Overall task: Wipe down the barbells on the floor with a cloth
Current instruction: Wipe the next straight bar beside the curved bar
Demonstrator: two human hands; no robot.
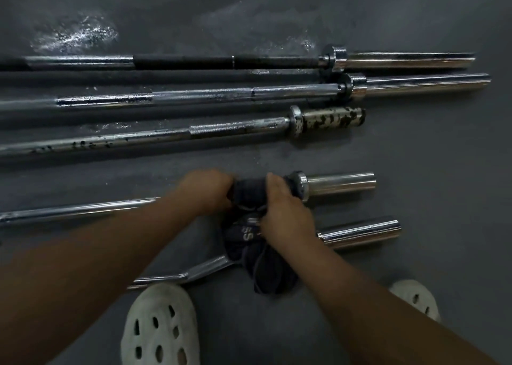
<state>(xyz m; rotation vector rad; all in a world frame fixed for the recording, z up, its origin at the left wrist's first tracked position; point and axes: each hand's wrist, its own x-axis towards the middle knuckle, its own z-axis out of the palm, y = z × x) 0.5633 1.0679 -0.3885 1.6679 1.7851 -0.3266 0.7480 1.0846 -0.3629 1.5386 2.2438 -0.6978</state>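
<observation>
Five barbells [249, 92] lie side by side on the grey floor [415, 148]. The fourth bar [340, 183] from the far side is bright chrome, with one dark cloth [248, 191] wrapped round its shaft beside the collar. The left hand [205, 190] and right hand [285, 215] both grip that cloth. The third bar [329, 118] is rust-spotted. Two white clogs [160, 328] stand nearest.

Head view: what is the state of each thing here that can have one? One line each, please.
left hand, grips the cloth on the nearest straight barbell
right hand, grips the cloth next to the collar
cloth, bunched round that barbell, tail draped over the curl bar
nearest straight barbell, lying on the floor, sleeve shiny
third barbell, lying on the floor, sleeve blotched dark
</observation>
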